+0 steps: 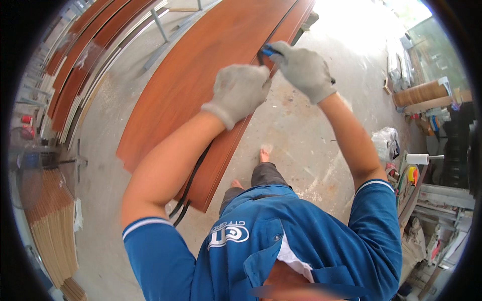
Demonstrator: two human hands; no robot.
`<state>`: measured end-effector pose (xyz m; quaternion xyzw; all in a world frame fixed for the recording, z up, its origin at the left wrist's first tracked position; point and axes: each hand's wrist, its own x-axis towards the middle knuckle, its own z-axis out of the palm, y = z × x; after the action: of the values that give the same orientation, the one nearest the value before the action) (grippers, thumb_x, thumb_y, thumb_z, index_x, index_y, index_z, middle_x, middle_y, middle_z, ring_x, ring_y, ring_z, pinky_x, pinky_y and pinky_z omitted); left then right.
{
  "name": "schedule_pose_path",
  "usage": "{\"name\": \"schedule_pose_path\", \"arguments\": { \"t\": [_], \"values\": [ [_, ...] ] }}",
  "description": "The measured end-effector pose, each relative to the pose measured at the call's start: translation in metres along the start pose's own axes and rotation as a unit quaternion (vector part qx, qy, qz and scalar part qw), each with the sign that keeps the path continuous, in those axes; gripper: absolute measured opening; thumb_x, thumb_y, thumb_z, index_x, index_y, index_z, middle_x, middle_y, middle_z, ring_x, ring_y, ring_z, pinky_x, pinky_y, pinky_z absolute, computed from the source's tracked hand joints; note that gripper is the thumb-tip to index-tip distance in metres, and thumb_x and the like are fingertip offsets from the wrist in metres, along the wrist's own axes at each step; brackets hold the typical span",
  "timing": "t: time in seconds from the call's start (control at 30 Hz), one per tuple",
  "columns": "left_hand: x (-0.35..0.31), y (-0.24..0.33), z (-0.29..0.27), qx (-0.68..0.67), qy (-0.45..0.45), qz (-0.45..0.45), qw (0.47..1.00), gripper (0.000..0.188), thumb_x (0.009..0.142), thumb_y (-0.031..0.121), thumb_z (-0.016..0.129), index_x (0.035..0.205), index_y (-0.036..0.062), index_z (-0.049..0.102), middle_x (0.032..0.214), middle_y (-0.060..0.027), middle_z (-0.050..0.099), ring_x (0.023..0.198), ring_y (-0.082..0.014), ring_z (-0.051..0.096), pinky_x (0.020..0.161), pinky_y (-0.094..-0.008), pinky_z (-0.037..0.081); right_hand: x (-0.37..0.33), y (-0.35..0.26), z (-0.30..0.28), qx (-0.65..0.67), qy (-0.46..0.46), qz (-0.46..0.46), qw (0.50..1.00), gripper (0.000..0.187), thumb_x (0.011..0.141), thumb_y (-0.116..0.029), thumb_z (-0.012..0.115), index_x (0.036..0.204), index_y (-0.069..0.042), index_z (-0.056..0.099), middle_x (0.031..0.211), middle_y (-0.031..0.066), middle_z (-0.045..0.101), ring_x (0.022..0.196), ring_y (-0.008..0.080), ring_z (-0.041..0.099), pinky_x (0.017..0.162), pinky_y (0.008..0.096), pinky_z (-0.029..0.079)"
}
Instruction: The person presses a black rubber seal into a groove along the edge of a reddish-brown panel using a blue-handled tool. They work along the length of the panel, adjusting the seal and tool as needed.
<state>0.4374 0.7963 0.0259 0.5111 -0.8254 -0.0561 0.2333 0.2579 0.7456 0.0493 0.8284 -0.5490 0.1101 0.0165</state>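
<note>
A long reddish-brown wooden panel (201,55) slants away in front of me, with a narrow groove near its right edge. A thin black strip, like a rubber seal (197,170), follows that groove, and its loose ends hang past the panel's near end. My left hand (238,93), in a grey glove, is closed over the strip at the panel's right edge; its fingertips are partly hidden. Just beyond it, my gloved right hand (305,70) grips a small blue-and-black hand tool (269,50) against the strip. The glove covers most of the tool, so its exact kind is unclear.
More brown panels (80,60) lie on a rack at the far left, above a stack of tan boards (52,226). A wood-patterned roll (420,94), a white roll (417,159) and cluttered shelving stand along the right. My bare foot (264,155) is on the concrete floor beside the panel.
</note>
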Motion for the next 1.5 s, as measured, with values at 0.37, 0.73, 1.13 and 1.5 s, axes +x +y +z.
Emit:
{"name": "schedule_pose_path", "arguments": {
  "t": [0.37, 0.73, 1.13, 1.5],
  "values": [
    [-0.145, 0.027, -0.079, -0.168, -0.080, -0.203, 0.961, 0.025, 0.096, 0.020, 0.058, 0.106, 0.0028, 0.073, 0.089, -0.0205, 0.072, 0.078, -0.0400, 0.069, 0.072, -0.0423, 0.055, 0.006, 0.016, 0.016, 0.002, 0.053, -0.046, 0.998, 0.032, 0.103, -0.045, 0.052, 0.122, -0.021, 0.063, 0.092, 0.0124, 0.076, 0.088, 0.0360, 0.074, 0.076, 0.0504, 0.057],
    [-0.198, 0.078, -0.094, -0.201, 0.024, -0.250, 0.947, 0.014, 0.093, 0.016, 0.071, 0.096, 0.0023, 0.072, 0.075, -0.0197, 0.065, 0.063, -0.0326, 0.061, 0.061, -0.0344, 0.049, 0.003, 0.014, 0.015, -0.005, 0.053, -0.032, 0.998, 0.028, 0.103, -0.041, 0.053, 0.121, -0.021, 0.063, 0.087, 0.0122, 0.074, 0.084, 0.0356, 0.073, 0.071, 0.0519, 0.056],
    [-0.261, 0.039, -0.087, -0.037, 0.072, -0.182, 0.980, 0.014, 0.090, 0.019, 0.077, 0.086, 0.0059, 0.072, 0.071, -0.0083, 0.066, 0.062, -0.0265, 0.059, 0.063, -0.0384, 0.043, -0.004, -0.016, 0.008, -0.065, 0.036, 0.053, 0.996, 0.027, 0.103, -0.039, 0.052, 0.116, -0.019, 0.064, 0.093, 0.0119, 0.075, 0.088, 0.0366, 0.073, 0.075, 0.0524, 0.056],
    [-0.272, -0.003, -0.067, -0.118, 0.124, -0.051, 0.984, 0.020, 0.091, 0.024, 0.076, 0.078, 0.0126, 0.065, 0.064, -0.0027, 0.059, 0.064, -0.0253, 0.054, 0.068, -0.0395, 0.038, -0.078, -0.103, -0.005, -0.083, 0.037, 0.068, 0.994, 0.028, 0.104, -0.039, 0.052, 0.115, -0.017, 0.065, 0.086, 0.0147, 0.074, 0.082, 0.0373, 0.073, 0.072, 0.0513, 0.058]
  ]
}}
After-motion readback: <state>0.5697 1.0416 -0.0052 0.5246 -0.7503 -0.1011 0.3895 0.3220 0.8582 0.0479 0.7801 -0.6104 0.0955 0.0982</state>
